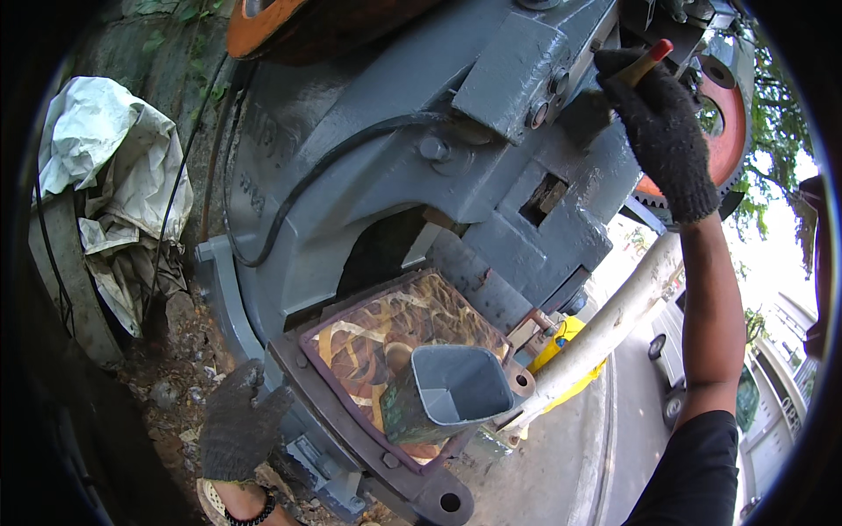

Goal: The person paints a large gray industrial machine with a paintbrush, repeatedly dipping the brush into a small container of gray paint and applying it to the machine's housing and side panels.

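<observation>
My right hand, in a dark knit glove, is raised at the upper right beside the grey machine. It is closed round a paintbrush with a wooden handle and a red end; the bristles are hidden. My left hand, gloved too, is low at the left beside the machine's base, with thumb and fingers apart and nothing visible in it. Between the hands, a square container, grey inside and stained outside, stands on a patterned cushion-like pad. The pad lies on the machine's bed.
An orange wheel overhangs the top, and a red toothed wheel stands behind my right hand. A black cable curves along the machine. Crumpled white sheeting lies left. A pale pole, a yellow object and a parked vehicle are right.
</observation>
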Demonstrator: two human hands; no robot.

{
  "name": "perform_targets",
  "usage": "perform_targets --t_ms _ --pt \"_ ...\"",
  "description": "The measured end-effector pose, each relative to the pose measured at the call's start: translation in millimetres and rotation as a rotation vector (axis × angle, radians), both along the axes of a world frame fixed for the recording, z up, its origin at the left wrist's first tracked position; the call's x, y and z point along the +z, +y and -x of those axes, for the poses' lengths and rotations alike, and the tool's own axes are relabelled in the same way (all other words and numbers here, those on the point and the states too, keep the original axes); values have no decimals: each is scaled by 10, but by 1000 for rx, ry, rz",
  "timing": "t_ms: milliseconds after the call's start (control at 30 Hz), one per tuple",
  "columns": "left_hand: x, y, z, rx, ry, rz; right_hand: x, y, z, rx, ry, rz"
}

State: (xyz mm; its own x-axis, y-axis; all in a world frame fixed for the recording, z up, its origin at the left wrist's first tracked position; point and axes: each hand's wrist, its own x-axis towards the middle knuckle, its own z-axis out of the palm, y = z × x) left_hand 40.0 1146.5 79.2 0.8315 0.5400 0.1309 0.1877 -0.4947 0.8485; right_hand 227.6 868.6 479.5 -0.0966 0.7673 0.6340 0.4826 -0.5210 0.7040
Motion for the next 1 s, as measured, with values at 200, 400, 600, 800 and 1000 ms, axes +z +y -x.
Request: perform_targets --t_ms 200,400,600,800,1000 --pt "31 18 -7 -5 52 54 -367 -60 411 137 -76 145" --pt "21 28 -20 -5 56 -19 -1151 -143 440 -93 101 423" --pt "-106 2 -90 2 -7 -32 -1477 -225 280 -94 -7 568" --pt "-223 -69 -181 50 -150 -146 -1337 -301 123 -79 7 545" --pt "-63 4 -170 -31 146 6 -1193 -380 9 -61 -47 608"
